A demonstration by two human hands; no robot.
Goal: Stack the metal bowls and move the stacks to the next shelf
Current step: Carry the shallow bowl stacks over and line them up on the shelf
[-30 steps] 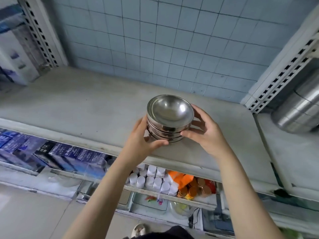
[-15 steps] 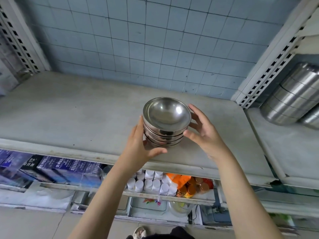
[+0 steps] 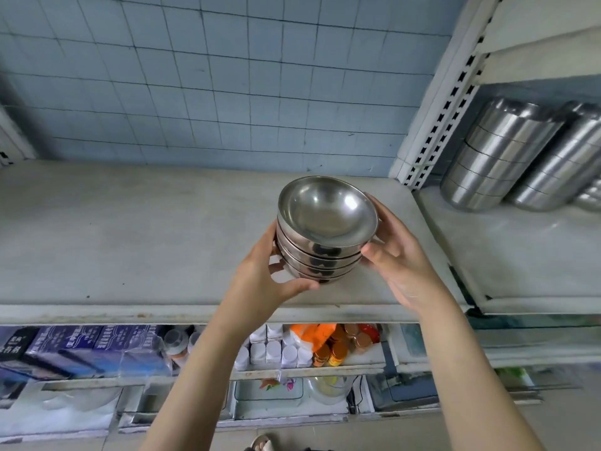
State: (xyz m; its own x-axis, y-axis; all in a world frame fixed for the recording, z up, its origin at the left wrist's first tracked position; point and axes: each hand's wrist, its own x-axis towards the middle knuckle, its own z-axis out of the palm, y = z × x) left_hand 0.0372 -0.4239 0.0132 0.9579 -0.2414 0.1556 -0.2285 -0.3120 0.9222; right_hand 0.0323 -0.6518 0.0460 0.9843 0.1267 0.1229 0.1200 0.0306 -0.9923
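Note:
A stack of several shiny metal bowls (image 3: pixel 327 222) is held between both hands, lifted above the pale grey shelf (image 3: pixel 130 236). My left hand (image 3: pixel 263 275) grips its left and lower side, thumb curled under the bottom bowl. My right hand (image 3: pixel 398 255) presses against the right side, fingers spread behind the rim. The stack tilts slightly toward me, so the top bowl's inside shows. On the neighbouring shelf (image 3: pixel 520 255) to the right stand tall stacks of metal bowls (image 3: pixel 497 157).
A white perforated upright (image 3: pixel 435 118) separates the two shelves. A blue tiled wall (image 3: pixel 211 86) backs the left shelf. Below are dark blue boxes (image 3: pixel 81 346), white bottles (image 3: pixel 276 349) and orange-lidded jars (image 3: pixel 338 346).
The view has shifted to the right, bringing more of the right shelf and its stacks into sight. Both hands keep the same grip, with the stack carried slightly rightward toward the upright.

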